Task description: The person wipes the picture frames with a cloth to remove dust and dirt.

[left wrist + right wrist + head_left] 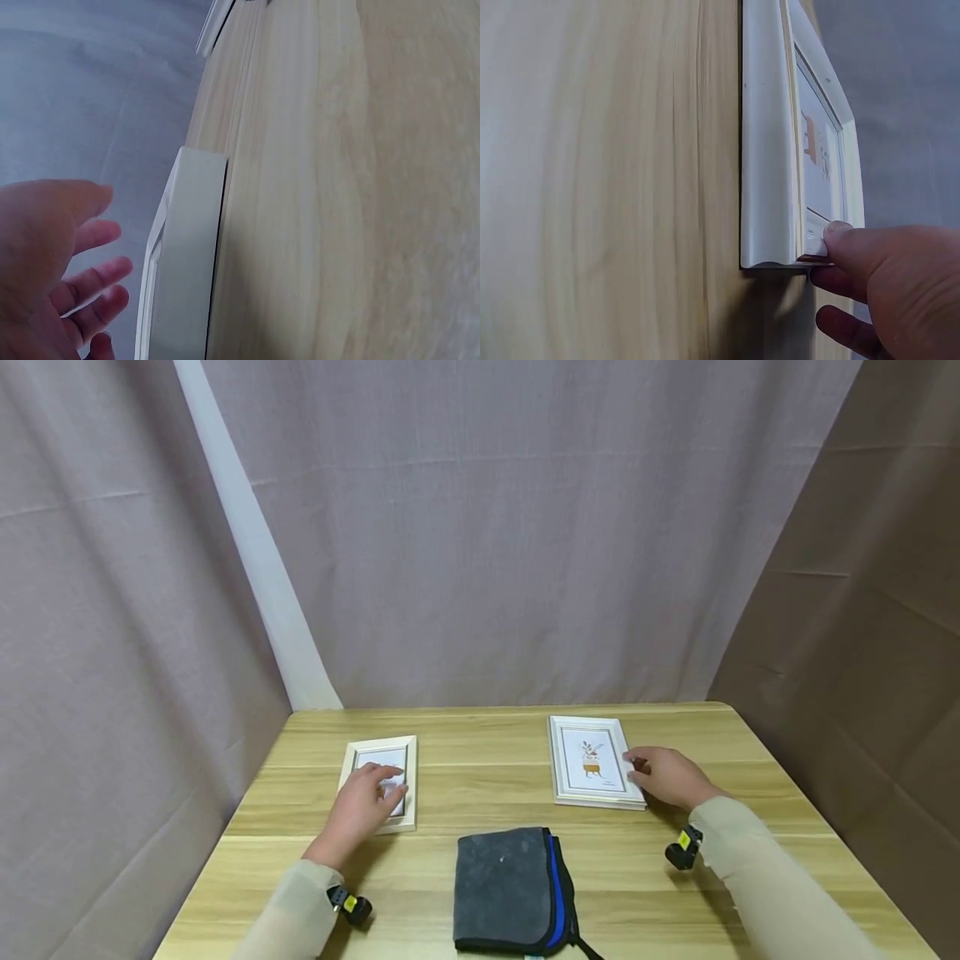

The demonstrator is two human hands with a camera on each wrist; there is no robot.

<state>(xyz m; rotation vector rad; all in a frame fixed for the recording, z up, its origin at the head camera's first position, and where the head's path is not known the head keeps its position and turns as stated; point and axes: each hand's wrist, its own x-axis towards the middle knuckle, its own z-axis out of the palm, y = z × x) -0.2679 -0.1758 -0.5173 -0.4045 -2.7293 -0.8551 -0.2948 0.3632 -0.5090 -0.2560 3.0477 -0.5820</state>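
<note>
Two picture frames lie face up on the wooden table. The white frame (pixel 559 760), on the right, shows a drawing of a plant in an orange pot. My right hand (pixel 670 777) pinches its right edge; in the right wrist view the thumb (pixel 847 244) is on the face and a fingertip is under the rim. Over the cream picture frame (pixel 412 785) on the left hovers my left hand (pixel 362 807), fingers loosely bent, covering part of the picture. In the left wrist view those fingers (pixel 90 292) are apart from the frame's side.
A folded dark grey cloth (pixel 501 889) with black and blue edging and a hanging loop lies at the table's front middle. Grey curtains (pixel 487 568) stand behind the table's back edge and along both sides. Each wrist carries a small black camera (pixel 684 847).
</note>
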